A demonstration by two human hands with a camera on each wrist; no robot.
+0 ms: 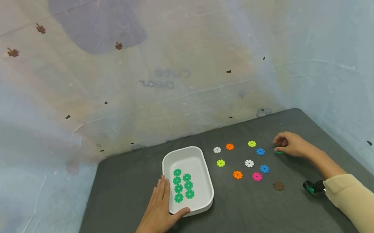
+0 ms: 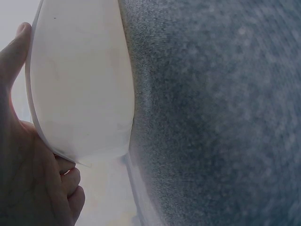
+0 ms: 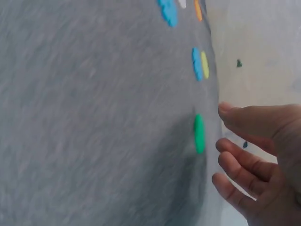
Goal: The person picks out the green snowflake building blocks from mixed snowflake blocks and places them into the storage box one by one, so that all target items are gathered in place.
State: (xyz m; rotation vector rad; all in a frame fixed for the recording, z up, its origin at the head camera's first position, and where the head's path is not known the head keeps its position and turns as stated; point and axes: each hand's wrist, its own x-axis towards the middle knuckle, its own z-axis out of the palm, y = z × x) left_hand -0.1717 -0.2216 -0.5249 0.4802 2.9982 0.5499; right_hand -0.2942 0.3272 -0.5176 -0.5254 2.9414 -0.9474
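Note:
A white tray [image 1: 195, 205] stands on the dark table, with several green notched discs [image 1: 178, 189] lying in it in two columns. My left hand [image 1: 157, 213] rests against the tray's near left corner, fingers stretched along the left side and thumb at the near rim. The left wrist view shows the thumb [image 2: 15, 54] at the rim of the tray's outer wall [image 2: 84, 80]. Over a green disc [image 3: 199, 133] at the right, my right hand [image 1: 292, 144] hovers with fingers loosely bent and apart. That disc lies on the cloth, partly covered by the hand in the head view.
Between tray and right hand lie loose discs: white [image 1: 249, 163], orange [image 1: 237, 174], yellow [image 1: 221, 163], blue [image 1: 264, 168], pink [image 1: 257, 176] and brown [image 1: 278, 186]. A patterned sheet [image 1: 178, 109] hangs behind and beside the table [image 1: 249, 221].

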